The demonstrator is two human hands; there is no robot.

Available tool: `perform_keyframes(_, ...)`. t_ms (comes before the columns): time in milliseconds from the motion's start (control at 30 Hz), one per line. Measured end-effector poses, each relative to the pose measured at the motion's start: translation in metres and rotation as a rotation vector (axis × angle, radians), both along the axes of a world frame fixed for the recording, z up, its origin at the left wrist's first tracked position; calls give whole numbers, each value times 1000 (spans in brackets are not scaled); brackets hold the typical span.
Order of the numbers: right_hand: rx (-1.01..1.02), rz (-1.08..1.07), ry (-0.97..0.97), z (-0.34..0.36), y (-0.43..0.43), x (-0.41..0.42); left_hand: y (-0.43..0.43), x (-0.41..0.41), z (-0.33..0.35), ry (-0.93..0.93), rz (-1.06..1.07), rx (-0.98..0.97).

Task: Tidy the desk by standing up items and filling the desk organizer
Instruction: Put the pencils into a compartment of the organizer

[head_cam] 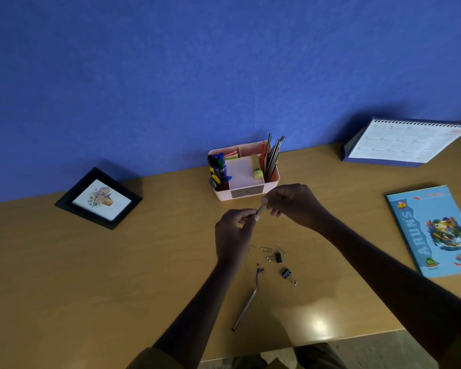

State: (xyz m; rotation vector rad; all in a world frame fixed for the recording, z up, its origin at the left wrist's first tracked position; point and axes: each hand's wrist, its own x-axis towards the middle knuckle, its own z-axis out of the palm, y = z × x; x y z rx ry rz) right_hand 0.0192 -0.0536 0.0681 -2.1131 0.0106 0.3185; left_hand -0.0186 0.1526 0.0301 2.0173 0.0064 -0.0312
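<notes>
The pink plastic desk organizer (244, 179) stands at the back of the tan wooden desk (91, 275) against the blue wall, just beyond my hands, its left slot packed with markers and its right slot with dark pencils; between my two hands I hold a short thin grey stick (260, 209), perhaps a pencil stub or a lead, too small to tell; my left hand (233, 233) is closed to a pinch on its lower end, and my right hand (290, 205) is curled nearly shut, thumb and forefinger pinching its upper end; I judge I am midway through the filling step, with this piece ready to go in; the next move calls for letting go with one hand and lifting the piece a little forward into a compartment, end down, without knocking the pencils already standing there; near my left wrist lie small wire paper clips (266, 249), two black binder clips (288, 274) and a long grey pencil (245, 308), all not yet put away; a black picture frame (99, 198) lies flat on the left, not yet stood up
</notes>
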Motion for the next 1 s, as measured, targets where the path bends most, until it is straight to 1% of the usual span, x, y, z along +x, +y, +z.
perform_keyframes(233, 60, -92, -14, 16, -1, 2, -3, 4, 6, 27, 22, -89)
perform_keyframes(333, 52, -143, -40, 24, -9, 7, 3, -4, -2, 78, 11, -49)
perform_keyframes(433, 22, -212, -93, 33, -21, 13, 16, -17, -14, 187, -43, -7)
perform_keyframes(567, 39, -359, -156, 45, -37, 26, 35, -43, -28, 386, -164, 175)
perform_keyframes(700, -11, -394, -222, 54, -52, 40, 50, -73, -40, 525, -277, 386)
perform_keyframes(833, -60, -397, -278, 57, -61, 51, 58, -97, -46, 583, -344, 498)
perform_keyframes(1000, -129, -398, -326, 52, -58, 62, 54, -114, -44, 600, -362, 598)
